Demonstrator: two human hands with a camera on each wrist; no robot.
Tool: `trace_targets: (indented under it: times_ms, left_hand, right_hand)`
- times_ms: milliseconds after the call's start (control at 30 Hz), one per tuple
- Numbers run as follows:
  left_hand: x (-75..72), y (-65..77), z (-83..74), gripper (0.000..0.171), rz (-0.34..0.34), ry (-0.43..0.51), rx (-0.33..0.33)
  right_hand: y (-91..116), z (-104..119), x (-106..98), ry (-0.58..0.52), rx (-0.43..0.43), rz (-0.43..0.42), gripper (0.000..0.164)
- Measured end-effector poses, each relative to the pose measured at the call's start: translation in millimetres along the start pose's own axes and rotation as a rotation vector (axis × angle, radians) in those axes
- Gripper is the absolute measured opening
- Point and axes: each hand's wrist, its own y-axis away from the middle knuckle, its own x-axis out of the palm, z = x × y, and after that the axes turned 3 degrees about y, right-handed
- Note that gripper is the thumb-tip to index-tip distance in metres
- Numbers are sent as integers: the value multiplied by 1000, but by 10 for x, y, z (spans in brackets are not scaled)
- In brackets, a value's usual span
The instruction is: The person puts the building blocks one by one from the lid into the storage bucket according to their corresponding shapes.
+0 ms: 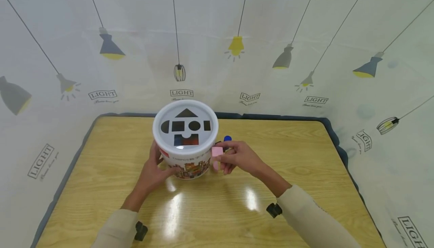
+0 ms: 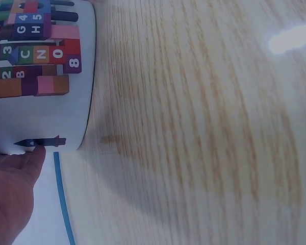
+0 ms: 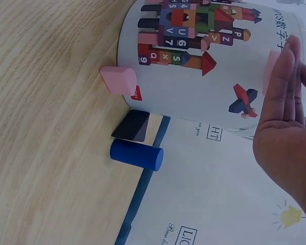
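Observation:
My left hand [image 1: 152, 172] grips the side of a white toy-block bucket [image 1: 179, 158], the thumb against its printed front. On top sits a white shape-sorter lid with dark cut-outs, among them a triangle, a circle and a rectangle. Between thumb and fingers, my right hand [image 1: 242, 158] pinches a pink block [image 1: 217, 151] beside the bucket's right wall, below the lid's rim. In the right wrist view that held block is mostly behind the fingers. Another pink block [image 3: 120, 81] rests on the table close by the bucket's base.
A black block [image 3: 132, 126] and a blue cylinder [image 3: 136, 154] lie on the table to the right of the bucket, toward the back. The wooden table [image 1: 271, 180] meets a pale curtain printed with lamps [image 1: 210, 22] at its far edge.

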Motion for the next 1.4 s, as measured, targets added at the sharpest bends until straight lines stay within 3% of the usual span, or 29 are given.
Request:
trace_targets:
  times_ms: [533, 900, 1400]
  left_hand:
    - [-4, 4, 27, 124, 5, -10, -13]
    - [-6, 5, 16, 124, 9, -6, -32]
    - [-13, 3, 27, 123, -1, -18, -9]
  right_hand:
    - [79, 178, 35, 21, -24, 52, 43]
    - [101, 367, 7, 28, -92, 106, 42]
    - [9, 490, 65, -17, -95, 124, 42]
